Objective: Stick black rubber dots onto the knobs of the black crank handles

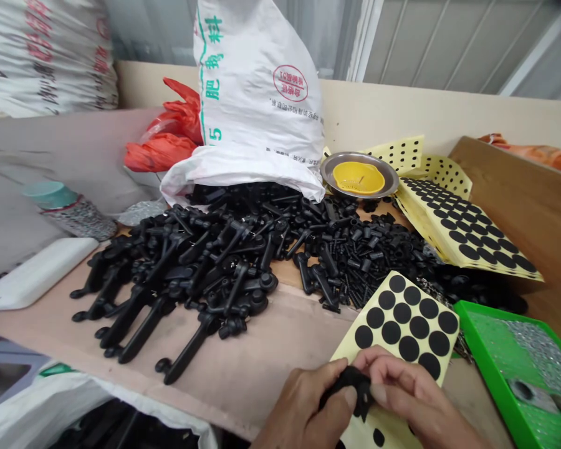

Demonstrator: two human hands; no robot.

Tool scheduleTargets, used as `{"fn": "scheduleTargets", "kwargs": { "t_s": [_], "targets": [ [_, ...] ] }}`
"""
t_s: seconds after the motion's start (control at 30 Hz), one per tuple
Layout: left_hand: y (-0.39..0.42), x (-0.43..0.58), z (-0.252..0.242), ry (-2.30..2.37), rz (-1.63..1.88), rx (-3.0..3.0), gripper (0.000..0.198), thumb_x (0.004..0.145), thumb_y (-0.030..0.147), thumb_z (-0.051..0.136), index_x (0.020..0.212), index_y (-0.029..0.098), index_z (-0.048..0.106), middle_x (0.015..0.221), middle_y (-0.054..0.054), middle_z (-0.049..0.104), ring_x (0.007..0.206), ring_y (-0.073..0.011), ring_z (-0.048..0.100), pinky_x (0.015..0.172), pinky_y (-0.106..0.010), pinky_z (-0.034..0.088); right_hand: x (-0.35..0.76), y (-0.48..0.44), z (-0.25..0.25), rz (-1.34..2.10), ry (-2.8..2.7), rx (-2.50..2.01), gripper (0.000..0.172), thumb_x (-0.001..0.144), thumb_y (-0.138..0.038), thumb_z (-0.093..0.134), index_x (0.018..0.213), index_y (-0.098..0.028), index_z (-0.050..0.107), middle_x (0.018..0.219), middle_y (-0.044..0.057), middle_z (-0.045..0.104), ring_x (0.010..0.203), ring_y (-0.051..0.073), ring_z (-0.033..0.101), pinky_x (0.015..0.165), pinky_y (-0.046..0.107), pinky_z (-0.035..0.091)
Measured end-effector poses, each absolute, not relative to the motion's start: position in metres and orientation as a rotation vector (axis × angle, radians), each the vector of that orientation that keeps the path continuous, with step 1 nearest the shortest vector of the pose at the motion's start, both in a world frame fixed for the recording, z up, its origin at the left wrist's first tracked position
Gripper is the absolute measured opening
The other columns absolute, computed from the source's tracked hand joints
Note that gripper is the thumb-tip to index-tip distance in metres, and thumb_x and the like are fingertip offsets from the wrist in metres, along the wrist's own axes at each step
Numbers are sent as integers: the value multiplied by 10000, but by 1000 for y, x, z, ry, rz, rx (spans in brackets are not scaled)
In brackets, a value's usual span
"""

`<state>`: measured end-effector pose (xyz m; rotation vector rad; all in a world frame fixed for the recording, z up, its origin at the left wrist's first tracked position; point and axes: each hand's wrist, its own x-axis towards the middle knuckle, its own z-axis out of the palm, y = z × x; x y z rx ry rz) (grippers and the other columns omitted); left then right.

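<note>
In the head view, a small black plastic part (pixel 351 388) is held between both hands, low and right of the middle. My left hand (pixel 315 399) is closed around it, thumb on top. My right hand (pixel 404 390) pinches at its right side; whether a sticker is between those fingertips is hidden. Just beneath and behind the hands lies a yellow backing sheet (pixel 389 288) with rows of round black stickers (pixel 408 348). Part of that sheet is covered by the hands.
A pile of black plastic arms (pixel 187 268) spills from a white woven sack (pixel 262 93). Small black tubes and screws (pixel 364 255) lie beside it. A green tray (pixel 495 374) with small metal pieces stands right. Behind are a metal bowl (pixel 327 171) and a stack of sticker sheets (pixel 467 227).
</note>
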<state>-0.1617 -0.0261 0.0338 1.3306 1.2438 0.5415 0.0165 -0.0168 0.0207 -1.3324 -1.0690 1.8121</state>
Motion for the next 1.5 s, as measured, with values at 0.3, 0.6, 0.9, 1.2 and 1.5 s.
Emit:
{"fn": "scheduleTargets", "kwargs": {
  "t_s": [0.3,0.6,0.9,1.2,1.5],
  "targets": [
    [-28,-163,24,1230,598,1336,333,853,349,470,1114,225,637,764,-3,637,831,-200,541,743,-249,414,19,-15,20,1736,-1156,-1350,262,656,-432,691,622,-194,586,984,56,559,801,189,531,632,243,435],
    [-24,-167,5,1092,661,1513,339,815,166,446,1102,190,625,761,-12,657,679,-160,570,620,-216,443,21,-22,20,1795,-1068,-1328,259,645,-459,708,658,-213,630,1109,51,552,966,227,546,790,274,427],
    [-26,-165,5,1162,689,1600,356,834,159,417,1133,214,603,912,-36,692,829,-202,615,756,-250,458,21,-22,14,1788,-1255,-1240,276,714,-446,667,623,-205,568,1198,66,491,1184,259,435,907,279,370],
    [-25,-164,6,1139,656,1562,330,809,140,425,1061,192,632,782,-18,655,723,-175,574,632,-223,431,19,-22,11,1773,-1041,-1324,297,620,-486,731,651,-207,633,1119,63,571,1002,244,548,822,286,422],
    [-25,-165,2,1112,669,1572,351,779,117,431,1055,203,629,783,-7,647,700,-164,560,620,-212,413,18,-24,14,1804,-1026,-1342,208,679,-403,700,658,-207,632,1091,55,558,1002,241,558,815,288,437]
  ]
}}
